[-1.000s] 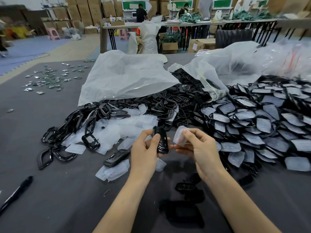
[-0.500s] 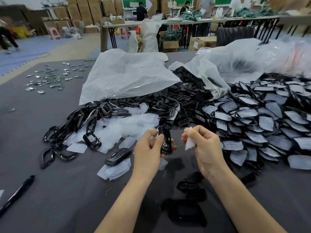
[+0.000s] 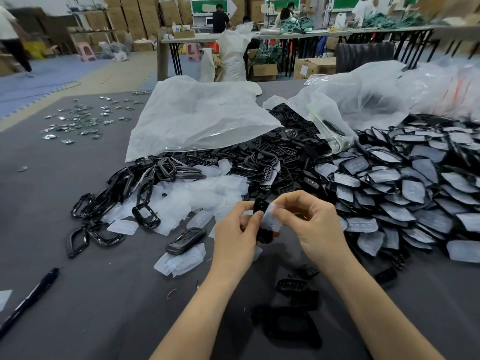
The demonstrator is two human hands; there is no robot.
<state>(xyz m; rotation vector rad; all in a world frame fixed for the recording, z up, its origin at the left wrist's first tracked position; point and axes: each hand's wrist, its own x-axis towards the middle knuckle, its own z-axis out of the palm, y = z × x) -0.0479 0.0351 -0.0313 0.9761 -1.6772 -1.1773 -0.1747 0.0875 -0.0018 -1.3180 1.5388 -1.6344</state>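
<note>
Moved: since half a second ago I see my right hand [image 3: 318,229] has crossed the gap, so the clear pad [image 3: 270,219] now touches the black key shell [image 3: 264,237]; before, they were apart.
Table: grey table [image 3: 78,307] under everything, both forearms over its near edge.
Bags: two white plastic bags [image 3: 197,120] lie at the back, black parts spilling from under them.
Right pile: padded black shells [image 3: 389,185], heaped to the right of my hands.
Left heap: empty black frames [image 3: 124,188] beside loose clear pads [image 3: 205,193].
Pen: black pen [image 3: 28,300], well apart at the near left edge.
Left hand: left hand [image 3: 233,229] grips the shell, thumb and fingers curled round its edges.
Right hand: pinches the pad between thumb and fingertips, other fingers curled.
Key shell: held upright above the table, just in front of the piles, partly hidden by both hands.
Pad: pressed to the shell's right face; I cannot tell if it is seated.
</note>
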